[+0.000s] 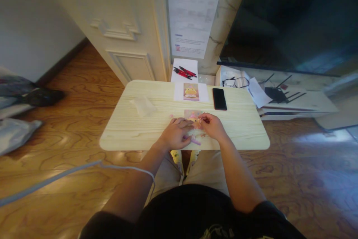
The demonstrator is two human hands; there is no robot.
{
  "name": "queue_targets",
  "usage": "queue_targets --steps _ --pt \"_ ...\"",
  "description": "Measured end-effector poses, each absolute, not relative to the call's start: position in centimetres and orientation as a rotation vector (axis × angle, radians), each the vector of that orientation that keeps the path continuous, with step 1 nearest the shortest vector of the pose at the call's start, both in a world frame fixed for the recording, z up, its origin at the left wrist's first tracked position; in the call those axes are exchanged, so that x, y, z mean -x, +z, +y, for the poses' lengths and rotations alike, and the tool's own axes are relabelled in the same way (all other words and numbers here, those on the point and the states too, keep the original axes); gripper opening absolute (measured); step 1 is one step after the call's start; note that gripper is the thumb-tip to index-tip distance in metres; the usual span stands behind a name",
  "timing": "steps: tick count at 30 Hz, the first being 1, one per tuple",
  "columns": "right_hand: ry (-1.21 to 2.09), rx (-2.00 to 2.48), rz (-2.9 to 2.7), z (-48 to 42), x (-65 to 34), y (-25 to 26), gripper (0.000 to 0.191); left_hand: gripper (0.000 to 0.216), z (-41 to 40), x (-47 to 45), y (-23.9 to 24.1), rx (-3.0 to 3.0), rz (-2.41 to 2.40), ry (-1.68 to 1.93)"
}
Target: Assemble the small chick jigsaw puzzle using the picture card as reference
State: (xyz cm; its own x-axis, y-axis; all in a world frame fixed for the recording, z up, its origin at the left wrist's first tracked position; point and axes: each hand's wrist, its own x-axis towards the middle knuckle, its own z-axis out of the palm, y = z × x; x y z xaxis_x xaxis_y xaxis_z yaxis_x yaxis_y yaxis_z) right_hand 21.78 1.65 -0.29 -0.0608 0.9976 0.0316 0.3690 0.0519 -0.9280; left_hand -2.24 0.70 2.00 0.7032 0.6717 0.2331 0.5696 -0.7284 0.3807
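A partly assembled jigsaw puzzle [192,113] in pink and yellow lies near the front of the small table. Over its left side my left hand [175,133] rests flat, fingers stretched out and touching it. At the puzzle's right edge the fingertips of my right hand [211,124] are pinched together, on what looks like a small puzzle piece, mostly hidden by the fingers. Loose puzzle pieces [195,141] lie just below, and another pink piece [171,116] is beyond my left hand. A printed picture [191,91] of a yellow figure lies on white paper behind the puzzle.
A black phone [219,99] lies at the table's back right, and a clear plastic bag [143,106] at the left. Beyond the table [120,131] are red pens [184,72], glasses [241,82] and a router [276,95]. A pale cable [69,172] crosses my left forearm.
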Motion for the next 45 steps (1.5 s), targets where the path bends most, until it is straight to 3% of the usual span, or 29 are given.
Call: queue_targets --steps 10,26,32,45 --pt "0.84 1.534 -1.734 1.5 -21.2 -0.7 0.015 0.049 1.0 2.5 1.8 -2.662 0.936 0.484" --pt "0.864 1.567 -1.75 1.6 -21.3 -0.4 0.016 0.036 1.4 3.9 2.5 -2.641 0.998 0.456" --pt "0.862 1.563 -1.75 1.5 -21.2 -0.2 0.015 0.047 1.2 4.0 2.5 -2.65 0.998 0.434" --pt "0.872 1.557 -1.723 1.9 -20.2 0.8 0.011 0.043 1.7 4.8 2.5 -2.636 1.025 0.44"
